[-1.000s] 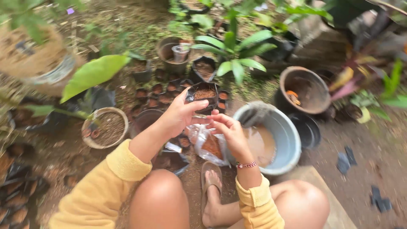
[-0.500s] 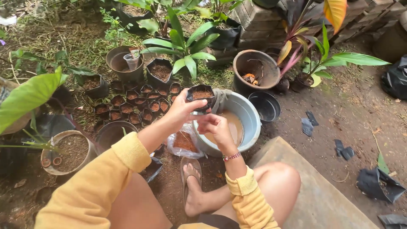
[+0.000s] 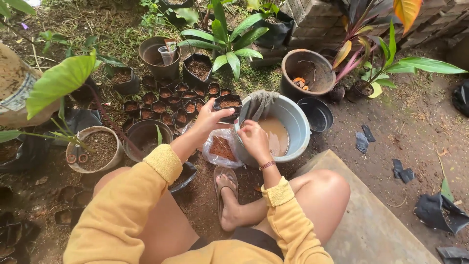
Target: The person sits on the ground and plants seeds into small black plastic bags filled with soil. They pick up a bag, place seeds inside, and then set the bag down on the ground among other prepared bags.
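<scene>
concrete slab (image 3: 371, 215): 1, grey, lower right, person sits at its edge
sack (image 3: 12, 88): 1, left edge, partly cut off
grey basin (image 3: 298, 122): 1, round, muddy brown water inside, a grey cloth (image 3: 261, 102) draped over its far rim
large round pots: 3 in view. Brown one (image 3: 308, 71) beyond the basin with orange bits inside, dark one (image 3: 156, 56) at top holding 1 clear plastic cup (image 3: 167, 54), pale one (image 3: 95, 149) at left filled with soil
empty dark pot (image 3: 144, 137): 1, just left of the left forearm
black dish (image 3: 317, 113): 1, touching the basin's right side
clear plastic bag (image 3: 221, 149): 1, on the ground against the basin's near-left side, reddish-brown soil in it
small black grow bags (image 3: 159, 107): cluster on the ground beyond the left hand, roughly a dozen, exact count unclear, most filled with soil
black grow bag (image 3: 228, 105): 1, filled with brown soil, held up at the basin's left rim
left hand (image 3: 210, 120): fingers closed round the near side of that black grow bag, gripping it
right hand (image 3: 254, 139): over the basin's near rim, fingers curled together; can't tell whether anything is pinched in them
sandal (image 3: 225, 178): 1, on the foot below the bag
black plastic scraps (image 3: 403, 171): about 4 loose on the dirt at right
</scene>
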